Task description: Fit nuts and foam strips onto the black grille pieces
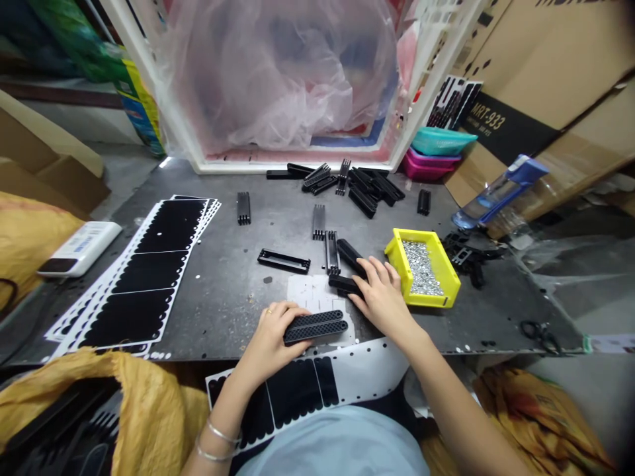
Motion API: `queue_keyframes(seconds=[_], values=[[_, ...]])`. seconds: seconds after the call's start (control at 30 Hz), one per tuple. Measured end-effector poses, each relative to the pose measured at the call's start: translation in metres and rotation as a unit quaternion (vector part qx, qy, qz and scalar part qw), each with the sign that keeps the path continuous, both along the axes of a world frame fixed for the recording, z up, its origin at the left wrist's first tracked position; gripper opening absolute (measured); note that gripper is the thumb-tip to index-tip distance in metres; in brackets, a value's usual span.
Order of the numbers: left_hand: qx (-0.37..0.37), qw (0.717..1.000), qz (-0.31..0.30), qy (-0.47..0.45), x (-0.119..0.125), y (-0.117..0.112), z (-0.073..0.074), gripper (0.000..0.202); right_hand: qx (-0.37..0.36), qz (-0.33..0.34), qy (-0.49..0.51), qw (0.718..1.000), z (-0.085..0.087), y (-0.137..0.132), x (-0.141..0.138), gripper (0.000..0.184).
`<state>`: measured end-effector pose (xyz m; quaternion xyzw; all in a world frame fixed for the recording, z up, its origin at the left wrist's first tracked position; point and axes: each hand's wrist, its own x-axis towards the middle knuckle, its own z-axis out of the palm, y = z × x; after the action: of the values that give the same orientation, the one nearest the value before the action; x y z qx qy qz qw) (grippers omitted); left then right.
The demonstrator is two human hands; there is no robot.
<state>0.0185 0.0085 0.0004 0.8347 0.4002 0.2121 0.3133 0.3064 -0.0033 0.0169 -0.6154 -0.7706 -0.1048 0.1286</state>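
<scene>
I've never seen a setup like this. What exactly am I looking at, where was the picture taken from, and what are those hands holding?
No machine is involved here. These are a person's own bare hands, seen from a camera worn on their head, looking forward and down. The left hand holds two long black perforated bars. The right hand lies over a smooth black bar. On the dark grey worktop are a pile of black comb-like plastic pieces, a bright yellow plastic tray of tiny silvery parts, and white sheets printed with black panels.
</scene>
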Motion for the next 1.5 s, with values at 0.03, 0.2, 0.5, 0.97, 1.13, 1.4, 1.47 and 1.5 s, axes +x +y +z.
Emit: queue_keyframes(seconds=[0.03, 0.2, 0.5, 0.97, 1.13, 1.4, 1.47, 1.5], values=[[0.004, 1.000, 0.007, -0.003, 0.001, -0.002, -0.002, 0.044, -0.009, 0.011, 0.009, 1.000, 0.001, 0.003, -0.004, 0.023], [0.011, 0.997, 0.061, -0.038, 0.003, -0.012, -0.012, 0.086, -0.173, 0.113, 0.130, 0.970, 0.010, 0.020, -0.029, 0.029], [0.087, 0.977, 0.192, -0.021, -0.026, 0.082, 0.015, 0.037, -0.292, 0.189, 0.204, 0.915, 0.012, 0.040, -0.029, 0.044], [-0.096, 0.992, 0.042, -0.066, -0.032, 0.074, 0.013, 0.024, -0.326, 0.204, 0.437, 0.813, 0.005, 0.026, -0.037, 0.033], [-0.155, 0.981, 0.029, -0.110, -0.042, 0.070, 0.012, 0.025, -0.252, 0.123, 0.456, 0.845, -0.002, 0.018, -0.015, 0.030], [-0.176, 0.980, -0.055, -0.076, -0.041, 0.048, 0.018, 0.052, -0.195, -0.035, 0.558, 0.806, -0.027, 0.001, -0.021, 0.049], [-0.127, 0.990, -0.029, -0.060, -0.025, 0.033, 0.013, 0.075, -0.195, -0.038, 0.556, 0.807, -0.030, -0.003, -0.043, 0.056], [-0.088, 0.995, -0.010, -0.043, -0.015, 0.026, 0.009, 0.088, -0.194, -0.031, 0.543, 0.817, -0.029, -0.003, -0.052, 0.059]])
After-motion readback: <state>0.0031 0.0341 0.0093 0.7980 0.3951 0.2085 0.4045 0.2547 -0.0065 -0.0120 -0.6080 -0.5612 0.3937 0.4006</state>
